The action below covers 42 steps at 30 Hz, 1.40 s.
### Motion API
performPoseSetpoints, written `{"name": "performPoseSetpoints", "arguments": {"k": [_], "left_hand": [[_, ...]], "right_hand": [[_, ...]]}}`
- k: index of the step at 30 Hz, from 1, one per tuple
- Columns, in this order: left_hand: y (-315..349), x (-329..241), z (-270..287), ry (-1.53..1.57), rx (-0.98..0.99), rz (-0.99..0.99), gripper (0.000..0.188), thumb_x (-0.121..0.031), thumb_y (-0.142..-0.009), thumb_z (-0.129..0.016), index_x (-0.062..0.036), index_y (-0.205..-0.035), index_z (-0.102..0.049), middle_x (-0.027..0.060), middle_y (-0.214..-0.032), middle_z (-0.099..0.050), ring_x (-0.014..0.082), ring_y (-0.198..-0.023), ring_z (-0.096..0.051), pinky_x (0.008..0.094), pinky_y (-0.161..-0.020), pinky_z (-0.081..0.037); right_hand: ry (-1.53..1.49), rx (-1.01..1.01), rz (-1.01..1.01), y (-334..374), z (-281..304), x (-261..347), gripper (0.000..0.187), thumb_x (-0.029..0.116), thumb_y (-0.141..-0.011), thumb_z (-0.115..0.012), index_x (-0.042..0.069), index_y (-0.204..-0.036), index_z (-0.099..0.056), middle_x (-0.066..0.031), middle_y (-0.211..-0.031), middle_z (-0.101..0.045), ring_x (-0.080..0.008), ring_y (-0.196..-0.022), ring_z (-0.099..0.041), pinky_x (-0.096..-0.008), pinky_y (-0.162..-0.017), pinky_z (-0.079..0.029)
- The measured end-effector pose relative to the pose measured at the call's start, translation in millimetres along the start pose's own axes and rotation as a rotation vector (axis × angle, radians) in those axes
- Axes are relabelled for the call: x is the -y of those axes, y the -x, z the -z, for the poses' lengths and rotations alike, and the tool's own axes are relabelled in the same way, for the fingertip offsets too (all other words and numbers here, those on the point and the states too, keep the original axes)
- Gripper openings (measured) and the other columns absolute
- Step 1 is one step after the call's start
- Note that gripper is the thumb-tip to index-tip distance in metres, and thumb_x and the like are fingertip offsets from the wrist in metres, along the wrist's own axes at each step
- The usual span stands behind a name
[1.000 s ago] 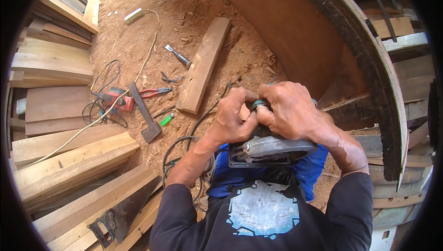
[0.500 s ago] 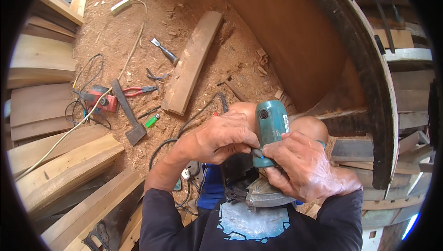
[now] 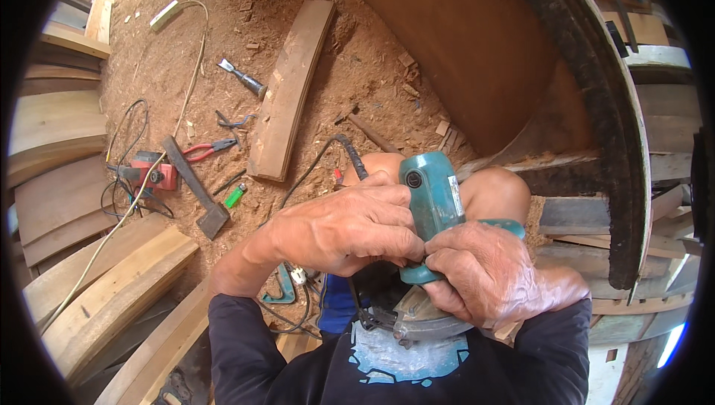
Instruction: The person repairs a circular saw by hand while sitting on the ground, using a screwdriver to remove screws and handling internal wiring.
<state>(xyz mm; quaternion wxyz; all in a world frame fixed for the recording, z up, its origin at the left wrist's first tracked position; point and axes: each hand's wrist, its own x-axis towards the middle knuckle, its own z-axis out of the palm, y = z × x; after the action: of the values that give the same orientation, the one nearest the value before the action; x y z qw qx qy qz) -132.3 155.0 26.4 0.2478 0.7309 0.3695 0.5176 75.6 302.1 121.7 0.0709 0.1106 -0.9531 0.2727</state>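
Note:
A teal circular saw with a curved grey metal guard rests in my lap, its rounded motor housing pointing away from me. My left hand is closed in a pinch over the near left side of the housing. Against it, my right hand is also pinched, its lower fingers curled along the housing's near end. The fingertips of both hands meet, and whatever lies between them is hidden. A black cord with a thick sleeve runs on the ground beyond my left hand.
On the sawdust floor lie a wooden plank, an axe, red pliers, a green lighter, a chisel, a hammer and a red power tool. Stacked boards stand at left. A large curved brown panel rises at right.
My left hand's fingers have curled further down over the pinch point, covering the small dark piece that showed between the fingertips. The whole view has shifted slightly.

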Motion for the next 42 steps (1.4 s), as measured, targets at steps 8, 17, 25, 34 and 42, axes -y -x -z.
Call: {"name": "performPoseSetpoints", "arguments": {"k": [8,17,25,34,42], "left_hand": [[4.5,4.3,-4.8,0.145,0.007,0.072,0.023,-0.011,-0.089,-0.070,-0.0043,-0.109,-0.064,0.0151,-0.102,-0.061,0.0384,-0.102,-0.059,0.0497,-0.094,-0.042],[13.3,16.9,-34.0,-0.149,-0.204,0.040,0.043,-0.022,-0.083,-0.074,-0.0075,-0.119,-0.054,0.0161,-0.108,-0.059,0.0437,-0.116,-0.056,0.0566,-0.105,-0.038],[17.5,13.0,-39.3,-0.189,-0.216,0.075,0.036,-0.026,-0.090,-0.066,-0.0101,-0.115,-0.046,0.0233,-0.130,-0.061,0.0378,-0.111,-0.059,0.0533,-0.101,-0.044],[14.9,4.2,-45.6,-0.345,-0.296,0.077,0.040,-0.012,-0.078,-0.070,-0.0052,-0.114,-0.056,0.0203,-0.120,-0.064,0.0440,-0.108,-0.061,0.0527,-0.098,-0.044],[5.2,1.8,-48.8,-0.492,-0.375,0.099,0.040,0.002,-0.074,-0.066,-0.0041,-0.112,-0.055,0.0171,-0.107,-0.064,0.0387,-0.093,-0.059,0.0480,-0.084,-0.045]], "right_hand": [[-0.004,0.090,-0.142,-11.6,6.5,0.9,0.036,0.010,-0.079,-0.083,0.003,-0.109,-0.063,-0.0150,-0.099,-0.066,-0.0349,-0.085,-0.069,-0.0463,-0.071,-0.055],[-0.185,0.100,-0.088,-23.4,16.8,-23.9,0.034,0.006,-0.086,-0.080,0.004,-0.116,-0.063,-0.0159,-0.104,-0.067,-0.0408,-0.099,-0.067,-0.0483,-0.083,-0.054],[-0.156,0.087,-0.074,-13.9,19.1,-18.4,0.032,0.010,-0.086,-0.079,0.002,-0.114,-0.065,-0.0180,-0.103,-0.068,-0.0426,-0.098,-0.067,-0.0492,-0.085,-0.054],[-0.116,0.030,-0.079,-11.5,3.0,-17.9,0.030,0.011,-0.090,-0.077,0.002,-0.113,-0.061,-0.0200,-0.101,-0.067,-0.0439,-0.098,-0.067,-0.0516,-0.084,-0.053],[-0.031,0.076,-0.120,-18.0,6.1,-22.6,0.035,0.008,-0.087,-0.071,0.001,-0.118,-0.056,-0.0232,-0.102,-0.068,-0.0473,-0.100,-0.067,-0.0558,-0.086,-0.052]]}}
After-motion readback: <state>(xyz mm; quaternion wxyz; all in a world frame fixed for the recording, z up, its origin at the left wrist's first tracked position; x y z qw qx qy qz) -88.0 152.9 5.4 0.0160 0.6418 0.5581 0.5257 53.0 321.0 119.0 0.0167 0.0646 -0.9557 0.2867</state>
